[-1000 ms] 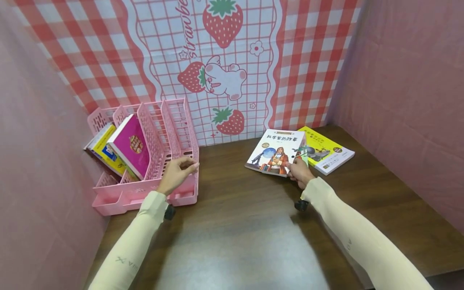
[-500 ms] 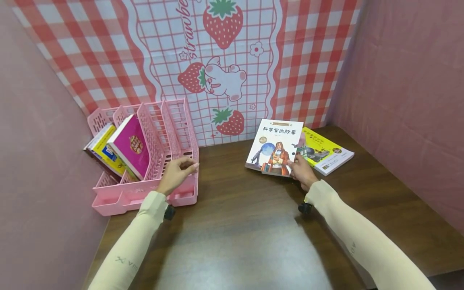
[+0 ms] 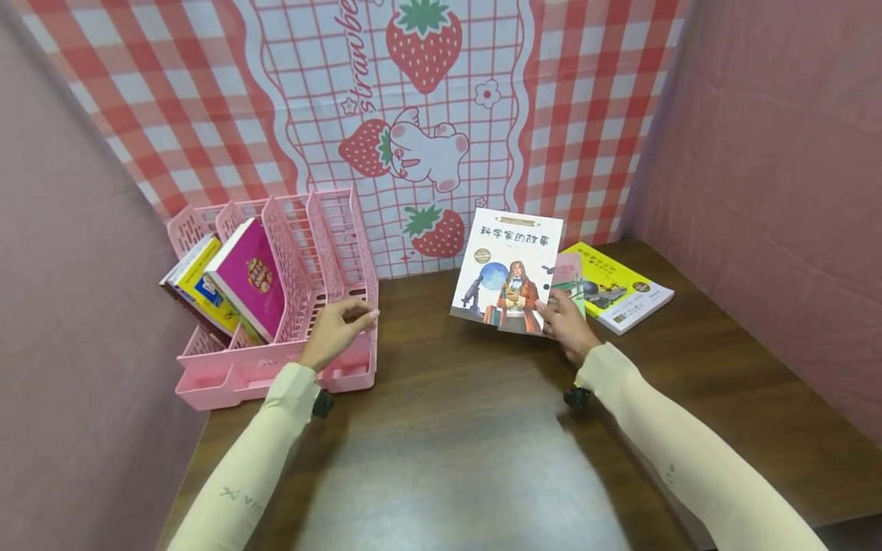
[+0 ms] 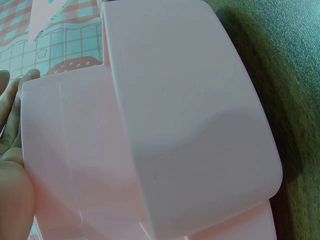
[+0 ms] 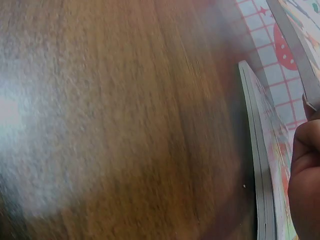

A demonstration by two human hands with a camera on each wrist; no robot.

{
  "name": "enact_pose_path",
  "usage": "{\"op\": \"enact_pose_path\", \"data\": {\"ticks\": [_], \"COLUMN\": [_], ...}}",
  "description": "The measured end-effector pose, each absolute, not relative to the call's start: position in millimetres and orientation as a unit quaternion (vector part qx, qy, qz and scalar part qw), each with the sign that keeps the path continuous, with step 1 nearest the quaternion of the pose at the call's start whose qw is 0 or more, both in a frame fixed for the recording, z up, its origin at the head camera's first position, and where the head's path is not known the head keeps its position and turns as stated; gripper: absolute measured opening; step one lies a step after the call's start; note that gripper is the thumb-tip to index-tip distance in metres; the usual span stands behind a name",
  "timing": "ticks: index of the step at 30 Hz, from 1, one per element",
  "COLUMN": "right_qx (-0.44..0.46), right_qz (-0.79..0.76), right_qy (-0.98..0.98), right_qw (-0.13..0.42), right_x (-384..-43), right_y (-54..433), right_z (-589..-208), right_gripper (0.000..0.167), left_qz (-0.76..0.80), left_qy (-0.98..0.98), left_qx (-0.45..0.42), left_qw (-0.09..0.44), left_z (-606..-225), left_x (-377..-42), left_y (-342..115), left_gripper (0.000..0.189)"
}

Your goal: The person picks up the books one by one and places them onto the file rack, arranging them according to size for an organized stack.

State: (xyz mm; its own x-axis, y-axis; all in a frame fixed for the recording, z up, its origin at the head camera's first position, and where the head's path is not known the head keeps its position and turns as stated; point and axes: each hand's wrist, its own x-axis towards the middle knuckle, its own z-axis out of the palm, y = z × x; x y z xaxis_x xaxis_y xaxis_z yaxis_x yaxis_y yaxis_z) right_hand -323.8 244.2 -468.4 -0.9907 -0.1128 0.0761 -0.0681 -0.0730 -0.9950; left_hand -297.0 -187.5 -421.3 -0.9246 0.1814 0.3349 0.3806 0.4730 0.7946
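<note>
Right hand (image 3: 568, 330) gripping white book (image 3: 508, 266), long axis running up-frame; left hand (image 3: 336, 329), grip unclear, lying nearer left-frame pink rack (image 3: 248, 358).

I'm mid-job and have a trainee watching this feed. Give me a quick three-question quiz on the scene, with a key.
1. Which hand holds the white 科学家的故事 book?
2. True or false: the magenta book stands tilted inside the pink file rack.
3. The left hand is nearest to: A) the yellow book; B) the white 科学家的故事 book; C) the pink file rack.

Key: 1. The right hand. 2. True. 3. C.
</note>
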Motion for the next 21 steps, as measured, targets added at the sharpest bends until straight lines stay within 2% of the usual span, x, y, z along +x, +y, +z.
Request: {"op": "enact_pose_path", "data": {"ticks": [11,21], "right_qx": [-0.100,-0.117], "right_qz": [-0.746,-0.754], "right_qy": [0.658,0.644], "right_qw": [0.027,0.050], "right_x": [-320,-317], "right_y": [229,216], "right_z": [-468,-461], "right_gripper": [0.015,0.008], "left_qz": [-0.489,-0.468], "left_qy": [-0.847,-0.860], "left_qx": [-0.175,-0.174], "left_qw": [0.111,0.104], "left_z": [-422,-420], "left_x": [-296,-297], "left_y": [-187,-184], "left_gripper": [0.016,0.020]}}
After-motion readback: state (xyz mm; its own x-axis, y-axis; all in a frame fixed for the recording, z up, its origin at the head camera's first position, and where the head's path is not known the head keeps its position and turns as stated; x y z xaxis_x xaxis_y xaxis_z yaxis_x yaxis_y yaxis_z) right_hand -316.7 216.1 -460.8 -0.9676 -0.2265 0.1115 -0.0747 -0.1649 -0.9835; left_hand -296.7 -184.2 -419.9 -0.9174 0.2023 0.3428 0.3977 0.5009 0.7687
